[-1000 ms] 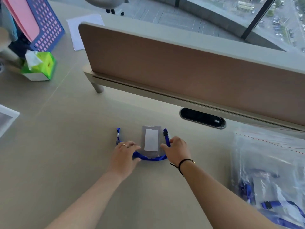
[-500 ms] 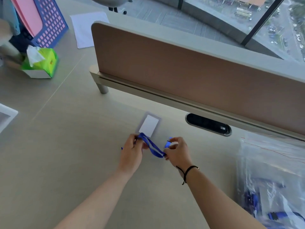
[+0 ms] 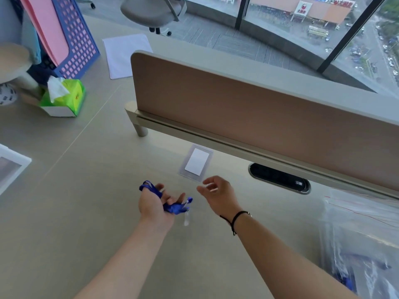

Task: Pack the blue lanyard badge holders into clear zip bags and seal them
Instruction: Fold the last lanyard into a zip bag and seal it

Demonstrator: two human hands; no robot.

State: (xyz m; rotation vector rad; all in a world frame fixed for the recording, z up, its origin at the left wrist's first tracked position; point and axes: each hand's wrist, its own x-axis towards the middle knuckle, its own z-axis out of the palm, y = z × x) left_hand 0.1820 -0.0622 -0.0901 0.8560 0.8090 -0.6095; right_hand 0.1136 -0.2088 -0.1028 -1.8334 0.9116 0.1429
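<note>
Loosely, left hand (image 3: 154, 205) fingers wrapped in blue lanyard (image 3: 170, 205) — right hand (image 3: 219, 194) fingers half-curled, empty, badge holder (image 3: 196, 162) beyond.

text: none legible | store sign (image 3: 304, 8) outside window: red logo, characters too blurred

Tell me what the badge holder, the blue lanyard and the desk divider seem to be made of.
Badge holder: clear glossy plastic, probably; the white card shows through.
Blue lanyard: looks like woven fabric strap, bunching limply in the left hand.
Desk divider: matte brown panel, possibly fabric or laminate, with pale edging.
</note>
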